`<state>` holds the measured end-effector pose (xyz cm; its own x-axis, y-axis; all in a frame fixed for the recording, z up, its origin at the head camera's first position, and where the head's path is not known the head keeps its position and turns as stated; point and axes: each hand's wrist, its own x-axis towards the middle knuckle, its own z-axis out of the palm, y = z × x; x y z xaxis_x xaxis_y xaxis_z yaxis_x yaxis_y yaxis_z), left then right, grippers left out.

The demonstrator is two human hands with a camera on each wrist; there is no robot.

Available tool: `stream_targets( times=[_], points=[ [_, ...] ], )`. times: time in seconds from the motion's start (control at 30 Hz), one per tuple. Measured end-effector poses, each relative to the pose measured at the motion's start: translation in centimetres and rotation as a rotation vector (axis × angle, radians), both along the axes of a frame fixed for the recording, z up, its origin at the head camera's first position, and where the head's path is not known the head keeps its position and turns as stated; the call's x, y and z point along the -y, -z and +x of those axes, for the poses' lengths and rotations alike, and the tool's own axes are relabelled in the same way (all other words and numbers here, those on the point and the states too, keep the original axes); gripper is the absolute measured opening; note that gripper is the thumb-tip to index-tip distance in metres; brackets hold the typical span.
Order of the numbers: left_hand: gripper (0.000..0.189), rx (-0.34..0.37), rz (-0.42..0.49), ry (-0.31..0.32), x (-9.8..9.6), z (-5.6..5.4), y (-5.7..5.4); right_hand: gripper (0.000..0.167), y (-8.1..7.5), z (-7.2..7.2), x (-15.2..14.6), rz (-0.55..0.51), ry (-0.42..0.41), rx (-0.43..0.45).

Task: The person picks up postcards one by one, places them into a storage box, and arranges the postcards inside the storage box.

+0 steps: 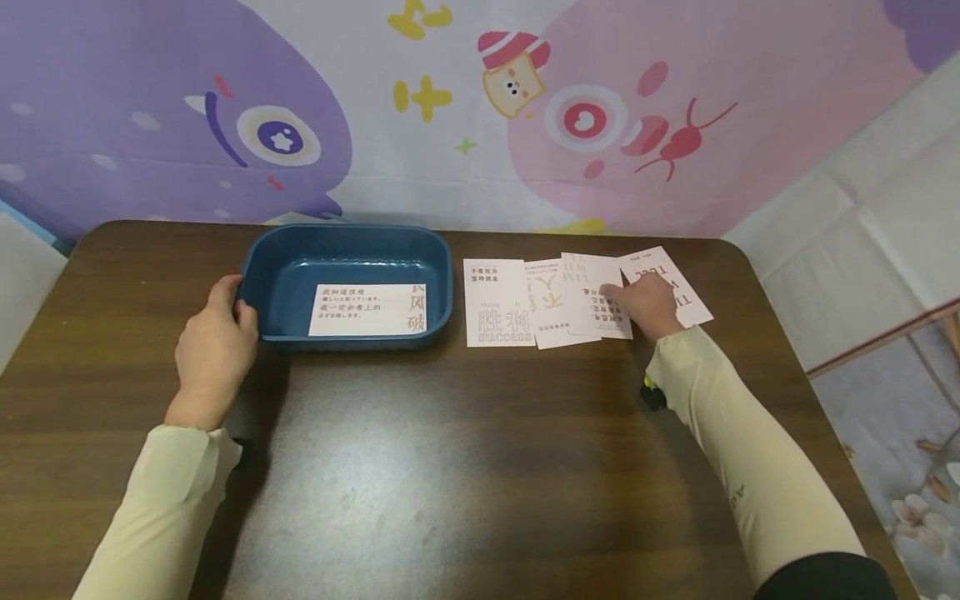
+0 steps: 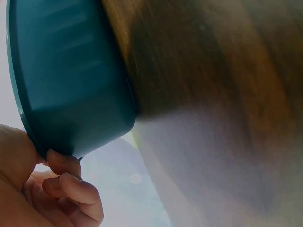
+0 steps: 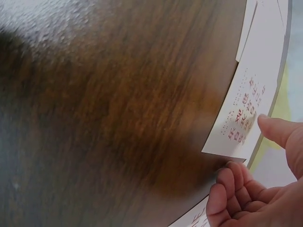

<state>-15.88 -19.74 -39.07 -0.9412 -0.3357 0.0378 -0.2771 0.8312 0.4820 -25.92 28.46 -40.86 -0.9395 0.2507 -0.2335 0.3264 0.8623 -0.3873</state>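
Observation:
A dark blue rectangular dish [image 1: 352, 237] stands on the table's left side. My left hand [image 1: 217, 346] grips its left end; in the left wrist view the thumb and curled fingers [image 2: 80, 191] meet at the rim. One printed card [image 1: 367, 321] lies inside the dish. To the right, several white printed cards [image 1: 501, 275] overlap in a row. My right hand [image 1: 652, 304] is over the row's right part. In the right wrist view its thumb reaches across one card [image 3: 227, 142], and the bent fingers [image 3: 226, 182] are at that card's edge. No firm pinch is visible.
The brown wooden table [image 1: 450, 467] extends in front of the dish and cards. A small black and yellow object [image 1: 652, 396] is partly hidden by the right sleeve. Behind the table hangs a cartoon-patterned cloth [image 1: 465, 183]; a pale panel [image 1: 862, 200] stands on the right.

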Motion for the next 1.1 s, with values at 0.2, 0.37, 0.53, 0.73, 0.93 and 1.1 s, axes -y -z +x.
stream_targets(
  times=[0.2, 0.37, 0.53, 0.73, 0.93, 1.1],
  points=[
    [0.046, 0.004, 0.004, -0.005, 0.07, 0.06, 0.08, 0.044, -0.2, 0.16, 0.13, 0.003, -0.019, -0.019],
    [0.046, 0.003, 0.009, 0.0, 0.09, 0.03, 0.07, 0.045, -0.2, -0.09, 0.21, 0.021, -0.026, -0.005],
    [0.045, -0.005, 0.009, 0.001, 0.08, -0.02, 0.01, 0.05, 0.02, -0.39, 0.18, 0.029, -0.029, 0.007],
    [0.045, -0.002, 0.01, 0.002, 0.08, -0.05, -0.02, 0.046, 0.02, -0.43, 0.23, 0.028, -0.028, -0.003],
    [0.046, 0.003, 0.009, 0.002, 0.03, -0.07, -0.05, 0.043, 0.02, -0.39, 0.21, 0.02, -0.03, -0.012],
    [0.046, 0.004, 0.011, -0.001, 0.0, -0.05, 0.01, 0.052, 0.01, -0.42, 0.19, 0.007, -0.009, 0.0]
  ],
)
